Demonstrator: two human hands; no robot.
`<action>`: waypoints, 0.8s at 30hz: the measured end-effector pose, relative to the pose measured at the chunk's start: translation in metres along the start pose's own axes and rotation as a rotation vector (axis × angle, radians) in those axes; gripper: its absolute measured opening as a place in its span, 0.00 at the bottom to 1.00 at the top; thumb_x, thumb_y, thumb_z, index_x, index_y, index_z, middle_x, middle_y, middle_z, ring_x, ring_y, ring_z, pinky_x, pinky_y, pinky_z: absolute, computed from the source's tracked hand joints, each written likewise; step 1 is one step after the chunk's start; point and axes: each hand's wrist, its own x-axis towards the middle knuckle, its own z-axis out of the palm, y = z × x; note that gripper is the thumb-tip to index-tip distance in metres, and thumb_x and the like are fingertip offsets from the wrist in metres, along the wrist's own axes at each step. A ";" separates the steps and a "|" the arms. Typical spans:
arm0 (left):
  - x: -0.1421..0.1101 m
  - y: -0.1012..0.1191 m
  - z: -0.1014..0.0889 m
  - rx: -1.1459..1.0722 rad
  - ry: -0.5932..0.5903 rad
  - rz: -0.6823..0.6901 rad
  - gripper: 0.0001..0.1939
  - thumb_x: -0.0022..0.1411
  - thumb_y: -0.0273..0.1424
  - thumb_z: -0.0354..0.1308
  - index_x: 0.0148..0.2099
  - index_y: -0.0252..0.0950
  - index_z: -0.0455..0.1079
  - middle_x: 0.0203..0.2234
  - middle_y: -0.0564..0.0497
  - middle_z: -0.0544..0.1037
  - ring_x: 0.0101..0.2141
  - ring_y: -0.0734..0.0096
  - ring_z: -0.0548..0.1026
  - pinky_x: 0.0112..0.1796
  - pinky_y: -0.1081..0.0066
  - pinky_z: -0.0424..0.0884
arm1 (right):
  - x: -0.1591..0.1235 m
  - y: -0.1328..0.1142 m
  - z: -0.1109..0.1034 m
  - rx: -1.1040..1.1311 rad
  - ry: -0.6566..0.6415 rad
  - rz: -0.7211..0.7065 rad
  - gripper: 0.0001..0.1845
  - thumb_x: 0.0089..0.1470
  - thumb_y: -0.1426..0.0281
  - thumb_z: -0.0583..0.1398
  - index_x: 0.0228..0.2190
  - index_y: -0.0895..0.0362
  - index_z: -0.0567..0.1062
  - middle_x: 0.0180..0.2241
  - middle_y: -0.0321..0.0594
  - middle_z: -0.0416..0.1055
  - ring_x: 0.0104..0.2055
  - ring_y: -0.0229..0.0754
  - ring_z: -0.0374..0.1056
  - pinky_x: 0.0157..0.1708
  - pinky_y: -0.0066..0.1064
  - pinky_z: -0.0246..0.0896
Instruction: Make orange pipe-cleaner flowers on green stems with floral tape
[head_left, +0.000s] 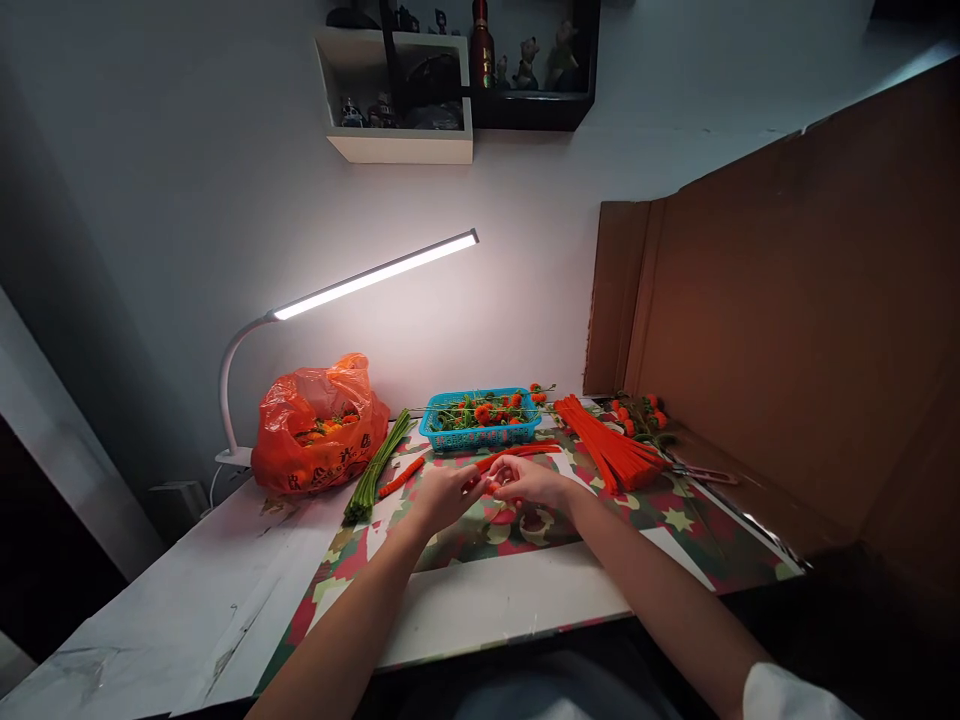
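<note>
My left hand [444, 497] and my right hand [531, 480] meet over the middle of the table, fingertips pinched together. Between them shows a small bit of orange pipe cleaner [492, 488], mostly hidden by the fingers. Just behind my hands lie long orange pipe cleaners [525, 451]; whether they join the held piece I cannot tell. To the left of my left hand rests a short orange fuzzy roll [403, 477], beside a bundle of green pipe cleaners [375, 470]. A fanned bundle of orange-red pipe cleaners [609, 447] is right of my right hand.
A blue basket [480, 440] with orange flowers and green stems stands at the back. Left of it are an orange plastic bag [319, 450] and a lit lamp [375, 272]. More orange flowers [637, 412] and scissors [705, 474] lie right, by a cardboard wall [787, 300].
</note>
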 end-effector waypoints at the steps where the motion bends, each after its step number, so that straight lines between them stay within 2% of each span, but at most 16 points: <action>1: 0.000 0.000 0.000 0.015 0.010 -0.005 0.21 0.64 0.42 0.44 0.27 0.37 0.70 0.16 0.51 0.72 0.19 0.71 0.68 0.23 0.72 0.47 | 0.001 0.001 0.001 -0.026 0.019 -0.033 0.21 0.37 0.70 0.66 0.34 0.56 0.65 0.28 0.30 0.64 0.25 0.31 0.61 0.21 0.23 0.55; 9: 0.000 -0.004 0.000 0.012 0.056 -0.016 0.21 0.64 0.43 0.45 0.27 0.37 0.69 0.16 0.52 0.70 0.19 0.73 0.66 0.23 0.73 0.47 | 0.008 0.007 0.004 -0.107 0.096 -0.243 0.21 0.39 0.68 0.65 0.35 0.55 0.62 0.27 0.30 0.63 0.28 0.33 0.62 0.27 0.25 0.56; 17: 0.001 -0.007 0.001 -0.024 0.045 -0.042 0.20 0.63 0.43 0.45 0.27 0.37 0.68 0.16 0.52 0.70 0.19 0.73 0.64 0.24 0.74 0.48 | 0.004 0.001 0.008 -0.223 0.158 -0.319 0.19 0.41 0.70 0.63 0.35 0.55 0.61 0.28 0.30 0.63 0.29 0.33 0.60 0.30 0.26 0.56; 24: 0.001 -0.008 0.002 -0.048 0.038 -0.036 0.21 0.63 0.44 0.44 0.25 0.36 0.67 0.16 0.53 0.68 0.19 0.74 0.63 0.23 0.73 0.47 | 0.003 0.004 0.004 -0.316 0.115 -0.290 0.19 0.40 0.73 0.62 0.37 0.55 0.63 0.30 0.32 0.63 0.31 0.34 0.61 0.28 0.25 0.57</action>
